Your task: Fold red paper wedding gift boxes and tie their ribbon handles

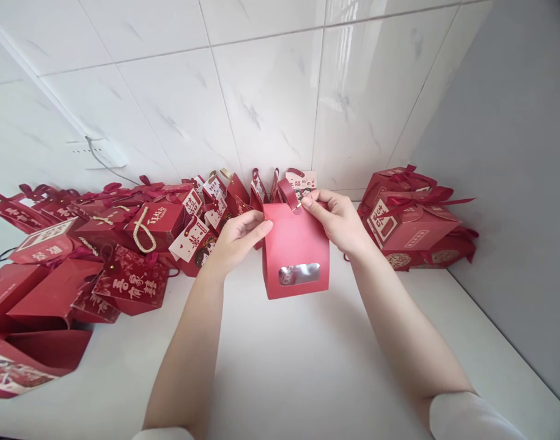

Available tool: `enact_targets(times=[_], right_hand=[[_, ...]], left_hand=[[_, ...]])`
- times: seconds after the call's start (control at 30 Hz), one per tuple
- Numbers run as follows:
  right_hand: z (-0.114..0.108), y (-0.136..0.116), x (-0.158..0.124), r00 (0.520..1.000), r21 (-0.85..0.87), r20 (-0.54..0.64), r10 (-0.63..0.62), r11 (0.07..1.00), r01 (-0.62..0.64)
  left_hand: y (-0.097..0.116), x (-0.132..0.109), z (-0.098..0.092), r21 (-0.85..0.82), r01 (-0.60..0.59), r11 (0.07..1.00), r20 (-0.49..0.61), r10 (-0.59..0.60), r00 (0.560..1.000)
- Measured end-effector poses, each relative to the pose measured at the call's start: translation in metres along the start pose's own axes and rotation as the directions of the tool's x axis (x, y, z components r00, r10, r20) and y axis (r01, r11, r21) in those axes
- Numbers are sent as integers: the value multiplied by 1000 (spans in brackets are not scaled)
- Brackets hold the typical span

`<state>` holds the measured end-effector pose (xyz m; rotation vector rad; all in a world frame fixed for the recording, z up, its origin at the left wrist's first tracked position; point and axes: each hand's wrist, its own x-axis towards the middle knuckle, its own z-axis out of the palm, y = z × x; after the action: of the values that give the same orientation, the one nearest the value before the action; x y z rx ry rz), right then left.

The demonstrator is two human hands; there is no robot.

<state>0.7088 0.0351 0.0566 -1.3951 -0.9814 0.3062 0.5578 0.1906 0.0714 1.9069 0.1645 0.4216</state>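
Note:
In the middle of the head view, a red gift box (296, 241) with a small clear window hangs above the white table. A dark red ribbon loop (288, 194) rises from its top. My right hand (331, 217) pinches the box's upper right edge near the ribbon, thumb in front. At the upper left corner, my left hand (244, 237) has its thumb and fingers closed on the box's edge. Behind the box, a row of small gift bags (213, 195) with ribbon handles and printed cards stands along the wall, partly hidden by it.
Many red gift boxes (131, 278) crowd the left side of the white table (280, 379). Another stack of ribbon-tied boxes (412, 223) stands at the right by a grey panel (513, 214). White tiles (266, 91) form the wall behind, with a socket and cable (96, 153) at left.

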Motion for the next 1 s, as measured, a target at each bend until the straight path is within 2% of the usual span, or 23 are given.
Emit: enact_targets(times=[0.17, 0.27, 0.4, 0.53, 0.63, 0.77, 0.87, 0.93, 1.0], right_hand=[[7, 11, 4, 995, 155, -75, 67, 986, -55], [8, 14, 5, 993, 129, -97, 63, 990, -50], [8, 12, 5, 982, 4, -188, -21, 1000, 22], [8, 15, 7, 955, -37, -284, -85, 996, 78], [6, 22, 10, 896, 25, -431, -102, 992, 124], [0, 28, 14, 809, 46, -577, -114, 984, 171], [-3, 27, 15, 798, 78, -595, -92, 982, 171], [-3, 26, 16, 806, 146, -590, -51, 975, 169], [-3, 26, 16, 842, 235, -539, 25, 964, 122]], left_hand=[[-1, 0, 6, 76, -24, 997, -33, 26, 999], [-9, 3, 6, 113, -29, 993, -51, 34, 998], [-10, 4, 6, 29, -8, 1000, 21, 8, 1000], [-4, 0, 6, 3, 37, 999, 70, -37, 997], [3, -5, 8, 89, 18, 996, 45, -22, 999], [13, -12, 15, 232, -79, 969, -36, 90, 995], [18, -14, 23, 360, -180, 915, -105, 231, 967], [19, -14, 28, 477, -263, 839, -148, 371, 917], [19, -13, 29, 602, -310, 735, -198, 514, 835]])
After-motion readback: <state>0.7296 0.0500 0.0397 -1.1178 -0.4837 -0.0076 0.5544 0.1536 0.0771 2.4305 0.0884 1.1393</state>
